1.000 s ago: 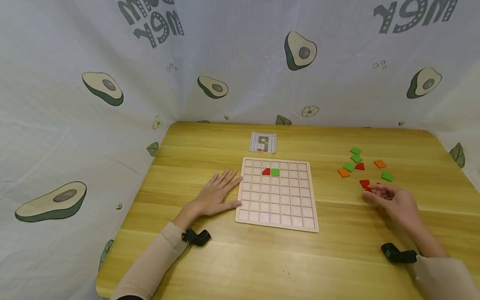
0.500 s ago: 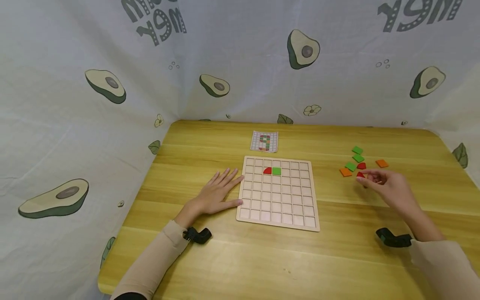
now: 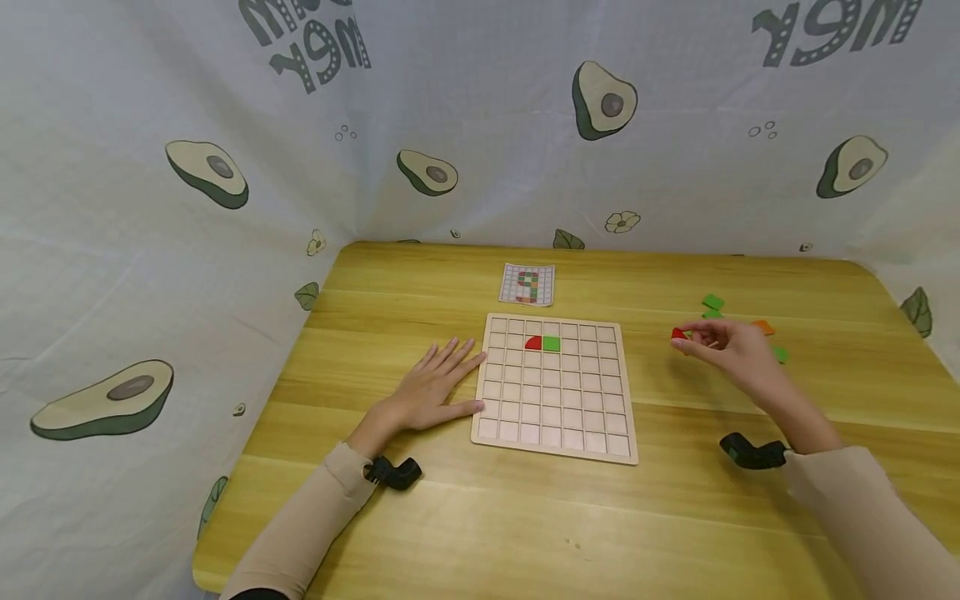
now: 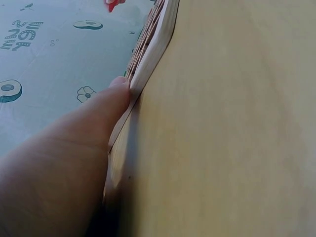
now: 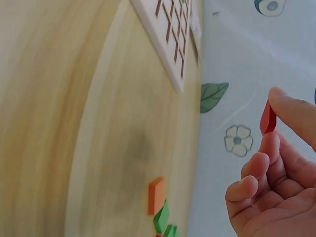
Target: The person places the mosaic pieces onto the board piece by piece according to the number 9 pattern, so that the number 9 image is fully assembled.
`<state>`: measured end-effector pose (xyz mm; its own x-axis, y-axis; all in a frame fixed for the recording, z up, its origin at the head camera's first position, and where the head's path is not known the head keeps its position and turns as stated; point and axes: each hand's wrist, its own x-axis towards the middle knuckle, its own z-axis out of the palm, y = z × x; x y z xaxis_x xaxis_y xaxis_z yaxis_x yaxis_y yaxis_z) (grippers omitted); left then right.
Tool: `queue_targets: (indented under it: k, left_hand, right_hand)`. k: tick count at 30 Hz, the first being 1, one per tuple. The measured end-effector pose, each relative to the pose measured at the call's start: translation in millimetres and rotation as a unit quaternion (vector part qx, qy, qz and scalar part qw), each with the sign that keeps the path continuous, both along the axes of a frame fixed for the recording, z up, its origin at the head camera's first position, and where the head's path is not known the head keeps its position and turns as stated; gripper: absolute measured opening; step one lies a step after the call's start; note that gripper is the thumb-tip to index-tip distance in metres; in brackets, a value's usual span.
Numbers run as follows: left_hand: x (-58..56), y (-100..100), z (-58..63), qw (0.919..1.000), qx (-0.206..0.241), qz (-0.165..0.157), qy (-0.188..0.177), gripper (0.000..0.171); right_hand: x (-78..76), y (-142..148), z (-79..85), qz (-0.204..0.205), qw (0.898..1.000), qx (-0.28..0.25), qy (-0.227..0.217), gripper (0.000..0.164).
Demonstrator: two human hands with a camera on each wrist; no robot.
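Observation:
My right hand (image 3: 738, 354) pinches a red quarter-round tile (image 5: 268, 118) between thumb and fingers, held above the table right of the wooden grid board (image 3: 531, 392). In the right wrist view the tile is edge-on, the other fingers curled below it. Flat on the table, fingers spread, my left hand (image 3: 427, 392) touches the board's left edge with its thumb and a fingertip. Its thumb also lies against the board's side in the left wrist view. On the board, a red quarter-round tile (image 3: 533, 343) sits beside a green square tile (image 3: 551, 344).
A small printed card (image 3: 527, 285) with a coloured grid pattern lies behind the board. Loose tiles lie to the right, among them a green one (image 3: 713, 302) and an orange one (image 5: 156, 196); my right hand partly hides them. A patterned cloth (image 3: 487, 108) hangs behind the table.
My right hand has picked up the red quarter-round tile from among the loose ones and carried it left towards the board. The left hand has stayed in place.

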<state>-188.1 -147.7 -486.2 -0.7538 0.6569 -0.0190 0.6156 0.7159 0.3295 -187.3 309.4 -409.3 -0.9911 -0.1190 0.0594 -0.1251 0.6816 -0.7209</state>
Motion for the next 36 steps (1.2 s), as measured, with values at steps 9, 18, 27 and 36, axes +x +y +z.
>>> queue_targets:
  k: [9, 18, 27, 36]
  left_hand:
    - [-0.2, -1, -1.9, 0.9999, -0.010, 0.003, -0.003, 0.080]
    - [-0.3, -2, -3.2, 1.0000, -0.009, 0.002, -0.002, 0.081]
    - [-1.1, -2, -5.1, 1.0000, -0.009, 0.001, -0.002, 0.081]
    - [-2.6, -2, -6.2, 1.0000, -0.008, 0.002, 0.003, 0.081]
  right_hand:
    - [-16.0, -33, 1.6, 0.039, 0.999, -0.019, 0.030, 0.035]
    - [-30.2, -64, -3.7, 0.073, 0.996, -0.044, 0.023, 0.029]
    - [-44.4, -87, -16.3, 0.106, 0.994, -0.035, 0.013, 0.024]
    - [-50.2, -100, -21.0, 0.131, 0.990, -0.057, -0.008, 0.027]
